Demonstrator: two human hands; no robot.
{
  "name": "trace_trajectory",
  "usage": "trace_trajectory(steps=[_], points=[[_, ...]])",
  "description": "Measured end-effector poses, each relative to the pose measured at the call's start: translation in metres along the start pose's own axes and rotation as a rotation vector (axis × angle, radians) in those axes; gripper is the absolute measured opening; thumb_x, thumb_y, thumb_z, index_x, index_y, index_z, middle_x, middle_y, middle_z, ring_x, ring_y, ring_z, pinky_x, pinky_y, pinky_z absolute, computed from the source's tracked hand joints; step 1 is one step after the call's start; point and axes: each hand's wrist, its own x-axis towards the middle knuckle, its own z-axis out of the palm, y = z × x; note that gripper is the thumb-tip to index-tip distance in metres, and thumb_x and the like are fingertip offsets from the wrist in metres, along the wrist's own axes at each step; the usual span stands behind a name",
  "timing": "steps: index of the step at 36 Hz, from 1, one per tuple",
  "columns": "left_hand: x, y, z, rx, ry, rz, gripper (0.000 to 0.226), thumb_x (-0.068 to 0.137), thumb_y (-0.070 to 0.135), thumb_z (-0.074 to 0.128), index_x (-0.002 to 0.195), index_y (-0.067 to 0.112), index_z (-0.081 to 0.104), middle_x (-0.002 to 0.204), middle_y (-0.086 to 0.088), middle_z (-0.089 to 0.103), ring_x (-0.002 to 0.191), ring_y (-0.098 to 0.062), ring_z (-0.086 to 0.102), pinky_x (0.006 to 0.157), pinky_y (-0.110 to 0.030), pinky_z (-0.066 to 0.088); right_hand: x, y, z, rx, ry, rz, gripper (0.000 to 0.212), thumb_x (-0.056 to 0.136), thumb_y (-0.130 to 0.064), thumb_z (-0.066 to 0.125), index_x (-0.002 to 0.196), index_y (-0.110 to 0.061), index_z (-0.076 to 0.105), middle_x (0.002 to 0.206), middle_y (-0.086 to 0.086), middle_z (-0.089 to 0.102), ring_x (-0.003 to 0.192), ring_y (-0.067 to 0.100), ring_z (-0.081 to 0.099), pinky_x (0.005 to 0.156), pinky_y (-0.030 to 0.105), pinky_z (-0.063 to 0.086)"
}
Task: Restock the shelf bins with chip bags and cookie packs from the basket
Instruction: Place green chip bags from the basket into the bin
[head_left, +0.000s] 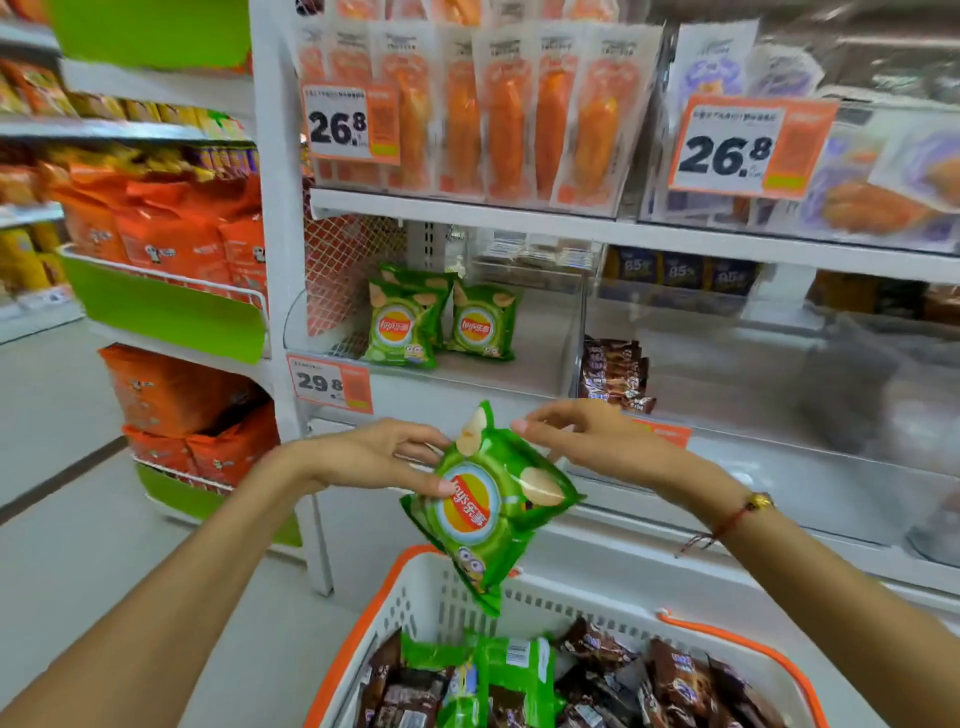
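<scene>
White shelf (467, 210) ahead, clear bins in row. White basket (431, 587) with orange rim below, near bottom edge, full of green chip bags and brown cookie packs (675, 675). Left bin (561, 332) holds three green chip bags (441, 322). Next bin holds brown cookie packs (615, 374).

One green chip bag (491, 501) up in air above basket, tilted, between both hands. Left hand (379, 454) grips bag's left edge, thumb on front. Right hand (587, 434) pinches bag's top right corner with fingertips. Red string bracelet (727, 522) on right wrist.
</scene>
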Motion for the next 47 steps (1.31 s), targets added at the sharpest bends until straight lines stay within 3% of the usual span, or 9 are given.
trace_trajectory(steps=[6,9,16,20,26,29,35,41,47], points=[[-0.023,0.027,-0.053,-0.072,0.242,0.082,0.045,0.073,0.041,0.079,0.112,0.038,0.056,0.119,0.009,0.063,0.104,0.001,0.062,0.088,-0.017,0.052,0.020,-0.039,-0.012,0.173,0.122,-0.049,0.072,0.064,-0.061,0.070,0.122,-0.024,0.049,0.113,0.000,0.061,0.098,0.008,0.059,0.080,0.026,0.049],[-0.023,0.033,-0.070,-0.122,0.402,0.116,0.070,0.069,0.047,0.080,0.128,0.022,0.054,0.123,0.004,0.061,0.108,-0.003,0.061,0.092,-0.023,0.052,0.041,-0.058,-0.003,0.281,0.095,-0.085,0.046,0.075,-0.042,0.074,0.111,-0.024,0.050,0.102,-0.005,0.063,0.085,0.004,0.059,0.064,0.016,0.049],[0.009,0.027,-0.098,-0.181,0.634,0.156,0.039,0.089,0.011,0.065,0.126,0.007,0.054,0.105,0.001,0.064,0.088,-0.004,0.062,0.061,-0.010,0.051,0.118,-0.080,0.020,0.400,0.228,-0.081,0.044,0.084,-0.025,0.072,0.121,-0.015,0.050,0.120,0.003,0.061,0.103,0.017,0.060,0.073,0.025,0.049],[0.035,0.011,-0.111,-0.005,0.723,0.135,0.049,0.085,0.016,0.071,0.130,0.003,0.054,0.125,-0.011,0.062,0.108,-0.021,0.061,0.087,-0.026,0.050,0.158,-0.070,0.030,0.355,0.270,-0.033,0.046,0.086,-0.025,0.070,0.126,-0.013,0.049,0.125,0.005,0.061,0.109,0.021,0.060,0.086,0.033,0.051],[0.065,-0.003,-0.118,0.548,1.004,0.133,0.057,0.080,0.026,0.076,0.130,0.022,0.050,0.124,0.004,0.059,0.109,-0.018,0.057,0.083,-0.031,0.048,0.212,-0.050,0.039,0.320,0.275,0.075,0.041,0.086,-0.023,0.071,0.119,-0.006,0.055,0.114,0.007,0.063,0.103,0.021,0.059,0.088,0.033,0.050],[0.079,-0.006,-0.128,0.795,0.961,0.184,0.066,0.078,0.023,0.076,0.136,0.025,0.043,0.124,0.005,0.051,0.112,-0.018,0.050,0.079,-0.031,0.045,0.235,-0.044,0.051,0.257,0.247,0.087,0.050,0.080,-0.026,0.076,0.123,-0.007,0.058,0.120,0.007,0.065,0.107,0.022,0.062,0.093,0.036,0.051],[0.102,-0.006,-0.142,1.133,0.683,-0.039,0.082,0.079,0.043,0.073,0.145,0.023,0.028,0.141,0.002,0.039,0.126,-0.020,0.038,0.095,-0.034,0.039,0.265,-0.040,0.072,0.169,0.209,-0.004,0.056,0.073,-0.022,0.082,0.122,-0.010,0.060,0.118,0.005,0.065,0.111,0.022,0.061,0.096,0.036,0.049],[0.107,-0.006,-0.141,1.027,0.679,-0.130,0.076,0.073,0.038,0.080,0.132,0.016,0.036,0.126,-0.006,0.051,0.118,-0.024,0.047,0.088,-0.036,0.043,0.269,-0.034,0.074,0.118,0.195,0.058,0.048,0.071,-0.021,0.082,0.114,-0.012,0.061,0.111,0.006,0.066,0.104,0.024,0.063,0.088,0.041,0.055],[0.106,-0.014,-0.145,1.051,0.687,-0.064,0.084,0.068,0.038,0.083,0.137,0.025,0.038,0.131,0.001,0.047,0.119,-0.022,0.045,0.089,-0.036,0.043,0.274,-0.027,0.079,0.015,0.242,0.048,0.063,0.057,-0.047,0.081,0.110,-0.019,0.062,0.106,0.003,0.068,0.099,0.025,0.065,0.082,0.042,0.056]])
